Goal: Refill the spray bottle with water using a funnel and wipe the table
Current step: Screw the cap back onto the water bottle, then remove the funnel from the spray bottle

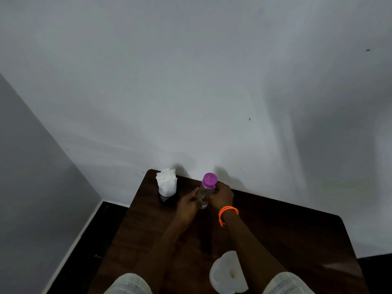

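At the centre of the frame, 2 hands meet on a clear bottle [204, 195] with a purple cap [209, 179]. The left hand [189, 203] has its grip wrapped round the lower part of the bottle's body from the left side. The right hand [221, 196] has its fingers curled against the upper right of the bottle just under the cap; a grip on the bottle there seems likely, though the fingertips are hidden behind it. The bottle stands nearly upright, tilted a little toward the upper right, with its base on or just above the dark wooden table [286, 225]; which one cannot be told. An orange band [228, 213] circles the right wrist.

Just to the left of the left hand, near the table's far left corner, a black holder [167, 198] carries a bunch of white tissue [167, 181]; it stands close to the bottle but apart from it. Toward the bottom of the frame, under the right forearm, lies a white funnel [227, 273] on the table, well apart from the bottle. Pale sleeves [129, 284] show at the bottom edge. A white wall [191, 81] fills the upper frame behind the table.
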Demonstrator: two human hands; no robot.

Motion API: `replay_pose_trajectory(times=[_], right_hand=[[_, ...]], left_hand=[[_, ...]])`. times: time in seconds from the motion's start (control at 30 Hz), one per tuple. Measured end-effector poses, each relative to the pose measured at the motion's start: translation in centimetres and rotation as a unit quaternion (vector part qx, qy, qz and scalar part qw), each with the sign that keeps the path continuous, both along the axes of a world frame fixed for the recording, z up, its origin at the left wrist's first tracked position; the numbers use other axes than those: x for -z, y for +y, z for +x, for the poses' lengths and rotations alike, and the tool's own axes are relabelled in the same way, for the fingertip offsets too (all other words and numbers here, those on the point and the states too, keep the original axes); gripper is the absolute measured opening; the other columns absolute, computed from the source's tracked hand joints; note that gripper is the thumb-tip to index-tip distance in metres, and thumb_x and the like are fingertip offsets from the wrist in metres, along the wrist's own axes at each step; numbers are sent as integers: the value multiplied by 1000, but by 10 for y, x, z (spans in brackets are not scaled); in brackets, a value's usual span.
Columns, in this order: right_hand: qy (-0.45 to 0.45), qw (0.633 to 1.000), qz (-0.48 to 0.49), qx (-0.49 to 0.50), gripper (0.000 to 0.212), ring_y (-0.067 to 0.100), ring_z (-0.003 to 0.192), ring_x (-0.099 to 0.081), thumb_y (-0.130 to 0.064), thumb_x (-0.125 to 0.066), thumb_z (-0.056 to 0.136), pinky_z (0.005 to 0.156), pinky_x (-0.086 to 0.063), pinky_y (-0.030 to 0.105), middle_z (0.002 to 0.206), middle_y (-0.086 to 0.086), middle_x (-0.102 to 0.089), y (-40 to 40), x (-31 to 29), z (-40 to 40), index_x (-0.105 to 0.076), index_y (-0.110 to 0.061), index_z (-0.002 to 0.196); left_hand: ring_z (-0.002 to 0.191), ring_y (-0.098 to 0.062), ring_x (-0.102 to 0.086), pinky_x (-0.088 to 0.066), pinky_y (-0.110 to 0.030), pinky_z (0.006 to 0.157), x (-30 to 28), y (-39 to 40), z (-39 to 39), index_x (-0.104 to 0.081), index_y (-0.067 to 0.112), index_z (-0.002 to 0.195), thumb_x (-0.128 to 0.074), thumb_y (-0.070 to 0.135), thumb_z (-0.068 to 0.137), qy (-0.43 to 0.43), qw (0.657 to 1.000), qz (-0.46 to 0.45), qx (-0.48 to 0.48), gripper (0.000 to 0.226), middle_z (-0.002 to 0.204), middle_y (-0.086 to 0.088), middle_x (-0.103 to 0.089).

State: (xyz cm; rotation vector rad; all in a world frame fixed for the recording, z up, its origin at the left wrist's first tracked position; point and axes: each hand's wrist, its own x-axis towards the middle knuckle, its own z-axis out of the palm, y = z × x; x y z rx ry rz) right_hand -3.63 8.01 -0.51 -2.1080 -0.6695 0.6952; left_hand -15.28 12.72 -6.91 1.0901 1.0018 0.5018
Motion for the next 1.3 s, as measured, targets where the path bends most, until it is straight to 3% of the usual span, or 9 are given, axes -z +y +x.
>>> replay_pose_trajectory(times=[0.1, 0.33, 0.43, 0.53, 0.67, 0.77, 1.03, 1.2, 1.3], right_hand=[[5, 1000, 5, 4, 21, 10, 72, -64, -18, -88, 70, 67, -44, 20, 77, 0, -71, 3, 5, -3, -77, -14, 88], [-1, 1000, 4, 6, 20, 16, 79, -68, -21, -86, 72, 73, -46, 22, 81, 2, -73, 6, 9, -8, -76, -15, 88], [6, 1000, -7, 1, 21, 16, 82, -67, -18, -84, 74, 74, -45, 22, 85, 2, -72, 4, 10, -8, -75, -16, 93], [-3, 1000, -8, -3, 25, 19, 82, -68, -16, -85, 72, 79, -52, 29, 90, 5, -75, -4, 9, -6, -75, -14, 94], [14, 999, -32, -7, 66, 24, 109, -66, -8, -92, 65, 99, -52, 36, 118, 9, -70, -23, -3, 0, -66, -3, 126], [38, 999, -27, 7, 82, 24, 114, -65, 0, -92, 62, 98, -52, 31, 129, 13, -67, -42, -11, 3, -58, -2, 136], [-10, 1000, -27, 11, 56, 14, 93, -66, -6, -89, 68, 87, -48, 21, 109, 11, -74, -113, -34, -3, -70, -7, 120], [-58, 998, -27, -5, 33, 17, 100, -68, -20, -85, 76, 96, -52, 29, 106, 5, -76, -165, -44, -3, -77, -12, 107], [-40, 998, -31, -22, 29, 10, 92, -66, -30, -84, 80, 84, -50, 22, 99, -2, -74, -195, -44, -4, -78, -15, 105]], left_hand=[[118, -24, -66, -49, -52, 107, 14, 4, -1, -61, 24, 135, -64, 13, 76, -12, 1000, -2, -5, 60, 127, -5, -69], [117, -24, -65, -50, -44, 106, -13, -3, -6, -62, 22, 128, -60, -9, 91, -18, 1000, -5, -6, 48, 123, -6, -69], [123, -25, -61, -46, -47, 110, -11, -6, -8, -51, 11, 143, -68, -1, 90, -7, 999, -26, -24, 57, 136, -10, -62], [115, -24, -63, -47, -47, 109, -16, -14, -13, -58, 13, 133, -66, 0, 91, -5, 998, -45, -43, 45, 121, -5, -66], [96, -20, -64, -51, -43, 96, -23, -32, -23, -64, 29, 101, -61, 5, 95, 19, 997, -50, -52, 25, 102, -1, -68], [82, -17, -63, -53, -35, 78, -27, -45, -30, -67, 15, 112, -58, 1, 96, 24, 995, -83, -56, 24, 94, -4, -68], [74, -21, -61, -51, -33, 70, -54, -93, -39, -63, 1, 116, -57, -11, 91, 9, 991, -128, -43, 29, 86, -12, -66], [58, -18, -54, -44, -29, 54, -69, -127, -45, -69, 7, 97, -66, 3, 91, 28, 991, -125, -37, 9, 71, -10, -61], [56, -20, -55, -45, -30, 55, -72, -149, -53, -74, 11, 85, -70, 11, 90, 25, 994, -108, -23, 6, 70, -12, -63]])
